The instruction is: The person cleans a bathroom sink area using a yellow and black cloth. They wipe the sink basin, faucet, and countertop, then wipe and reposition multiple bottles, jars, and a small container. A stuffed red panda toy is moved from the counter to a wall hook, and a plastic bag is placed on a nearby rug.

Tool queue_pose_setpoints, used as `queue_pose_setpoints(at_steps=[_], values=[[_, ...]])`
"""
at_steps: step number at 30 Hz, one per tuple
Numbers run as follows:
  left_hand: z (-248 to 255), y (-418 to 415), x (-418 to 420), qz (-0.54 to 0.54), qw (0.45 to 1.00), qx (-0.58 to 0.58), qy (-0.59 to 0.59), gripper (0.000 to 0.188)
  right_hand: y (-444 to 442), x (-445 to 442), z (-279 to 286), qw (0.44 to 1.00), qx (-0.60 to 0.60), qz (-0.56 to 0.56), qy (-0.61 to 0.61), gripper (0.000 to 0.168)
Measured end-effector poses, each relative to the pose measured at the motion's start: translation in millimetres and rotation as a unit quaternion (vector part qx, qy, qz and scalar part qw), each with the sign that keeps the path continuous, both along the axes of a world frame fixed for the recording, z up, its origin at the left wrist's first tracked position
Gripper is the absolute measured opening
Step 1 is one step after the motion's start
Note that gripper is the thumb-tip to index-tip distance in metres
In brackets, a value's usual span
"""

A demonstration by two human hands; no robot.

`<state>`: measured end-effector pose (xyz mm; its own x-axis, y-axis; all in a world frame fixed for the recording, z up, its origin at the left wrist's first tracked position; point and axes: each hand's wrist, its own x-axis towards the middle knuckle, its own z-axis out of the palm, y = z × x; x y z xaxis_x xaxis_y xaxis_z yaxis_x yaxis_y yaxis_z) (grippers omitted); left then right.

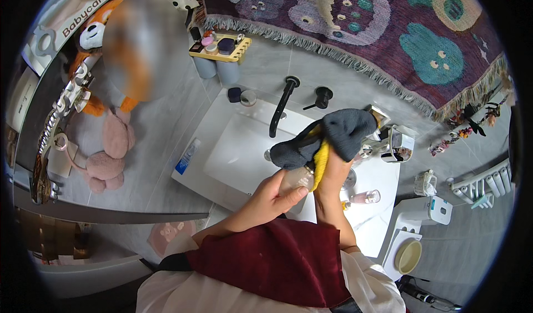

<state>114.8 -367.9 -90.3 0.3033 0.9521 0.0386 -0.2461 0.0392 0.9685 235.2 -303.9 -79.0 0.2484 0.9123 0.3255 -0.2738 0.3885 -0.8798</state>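
Over the front right part of a white washbasin (233,155), my left hand (277,194) grips a small translucent bottle (297,180) that bears writing. My right hand (336,167) holds a grey and yellow cloth (349,130), whose folds hang over the far end of the bottle and hide it. Most of the right fingers are hidden by the cloth. Behind the basin, a black wall spout (282,107) reaches out to the left of the cloth, and a black lever handle (323,98) is on the wall.
A pink bottle (365,197) lies on the white counter at right, near clear glassware (349,179). A blue and white tube (187,157) lies on the left rim. Metallic holders (397,143) stand behind right. A yellow tray (220,47) with small containers is on the back wall.
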Motion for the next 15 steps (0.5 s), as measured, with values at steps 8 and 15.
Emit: queue_pose_setpoints(at_steps=[8, 15], values=[[5, -2, 5, 0.008, 0.997, -0.045, -0.062, 0.024, -1, -6, 4, 0.953, -0.049, 0.175, 0.242, 0.036], [10, -1, 6, 0.083, 0.989, -0.064, -0.101, 0.025, -24, -6, -14, 0.971, -0.133, 0.143, 0.138, 0.029]])
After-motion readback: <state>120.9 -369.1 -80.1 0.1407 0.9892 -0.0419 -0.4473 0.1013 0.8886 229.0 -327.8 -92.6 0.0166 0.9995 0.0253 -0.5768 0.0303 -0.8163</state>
